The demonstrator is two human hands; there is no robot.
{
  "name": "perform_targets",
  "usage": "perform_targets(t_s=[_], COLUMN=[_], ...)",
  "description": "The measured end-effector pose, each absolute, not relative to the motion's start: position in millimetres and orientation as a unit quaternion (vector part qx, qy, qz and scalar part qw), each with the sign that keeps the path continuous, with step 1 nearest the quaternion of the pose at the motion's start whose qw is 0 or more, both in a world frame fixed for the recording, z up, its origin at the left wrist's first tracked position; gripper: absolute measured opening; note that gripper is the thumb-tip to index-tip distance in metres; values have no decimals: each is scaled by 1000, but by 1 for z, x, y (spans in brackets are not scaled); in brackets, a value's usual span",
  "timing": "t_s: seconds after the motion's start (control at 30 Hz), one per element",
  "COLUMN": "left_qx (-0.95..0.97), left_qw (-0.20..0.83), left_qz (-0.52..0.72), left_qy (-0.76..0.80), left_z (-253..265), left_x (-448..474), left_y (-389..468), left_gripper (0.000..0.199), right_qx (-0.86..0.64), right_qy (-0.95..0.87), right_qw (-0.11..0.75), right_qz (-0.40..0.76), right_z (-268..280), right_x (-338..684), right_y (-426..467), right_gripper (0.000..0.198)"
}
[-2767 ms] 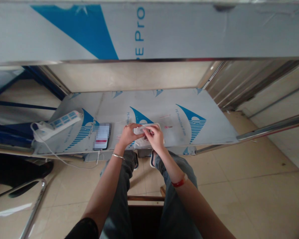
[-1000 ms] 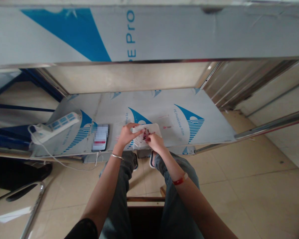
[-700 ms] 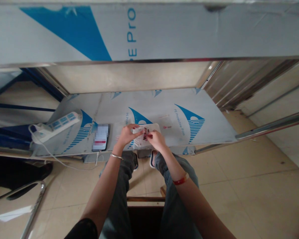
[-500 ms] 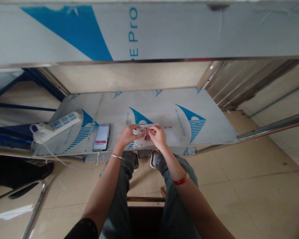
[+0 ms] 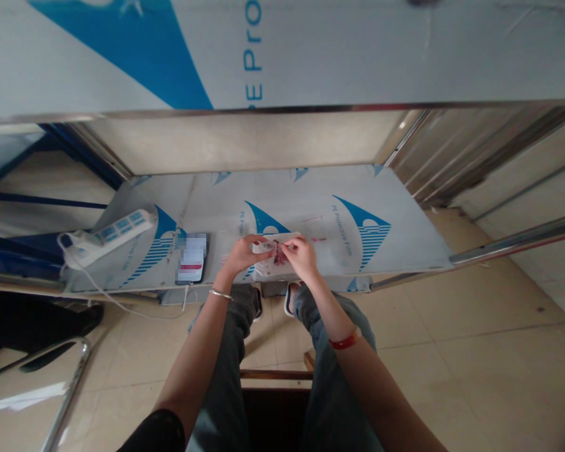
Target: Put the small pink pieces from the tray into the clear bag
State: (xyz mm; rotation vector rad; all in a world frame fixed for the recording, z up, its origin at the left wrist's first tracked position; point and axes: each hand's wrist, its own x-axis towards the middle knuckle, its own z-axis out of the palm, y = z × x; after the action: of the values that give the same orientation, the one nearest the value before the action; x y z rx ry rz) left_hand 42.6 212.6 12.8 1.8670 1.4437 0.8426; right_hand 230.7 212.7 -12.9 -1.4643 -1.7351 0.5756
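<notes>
My left hand [image 5: 243, 256] pinches a small clear plastic piece [image 5: 262, 247], maybe a little bag, above a white box-like container [image 5: 273, 271] at the shelf's front edge. Just to its right, my right hand [image 5: 301, 256] has thumb and fingers pressed together at the right end of that plastic. What those fingertips hold is too small to make out. Small dark red bits [image 5: 279, 256] show between the hands, over the white container. Several thin pinkish pieces [image 5: 318, 239] lie on the shelf beyond my right hand.
The shelf [image 5: 301, 194] is covered in printed protective film. On its left are a phone [image 5: 193, 258] with a charging cable and a white power strip [image 5: 117, 238]. An upper panel [image 5: 358, 56] crosses the top. A metal chair leg [image 5: 70, 389] stands at lower left.
My right hand has shifted very slightly to the right, away from the left. The left hand stays nearly in place. The camera view has tilted a little.
</notes>
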Motion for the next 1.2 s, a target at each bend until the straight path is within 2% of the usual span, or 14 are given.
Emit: perform_targets(t_s=[0.2,0.37,0.7,0.77,0.83,0.93,1.0,1.2], left_qx=[707,706,730,727,726,734,739,742], left_qw=[305,301,294,297,303,310,308,309], left_qz=[331,331,316,317,315,308,305,303], left_qy=[545,550,530,532,531,521,515,512], left_z=[14,15,16,15,15,14,13,11], left_x=[45,48,47,48,49,50,50,51], left_y=[212,210,205,204,204,204,204,205], left_gripper=[38,40,39,39,38,37,38,37], right_qx=[-649,-643,-623,-614,-599,-570,-547,-510], right_qy=[-702,-715,-727,-723,-710,-674,-664,-719], right_qw=[159,101,127,178,266,402,446,392], right_qz=[248,257,258,261,256,244,248,265], right_z=[-10,-17,-22,-18,-12,-4,0,-2], right_x=[237,237,238,240,241,242,240,231], right_y=[201,198,196,198,199,200,199,195], right_gripper=[26,18,18,16,16,24,29,31])
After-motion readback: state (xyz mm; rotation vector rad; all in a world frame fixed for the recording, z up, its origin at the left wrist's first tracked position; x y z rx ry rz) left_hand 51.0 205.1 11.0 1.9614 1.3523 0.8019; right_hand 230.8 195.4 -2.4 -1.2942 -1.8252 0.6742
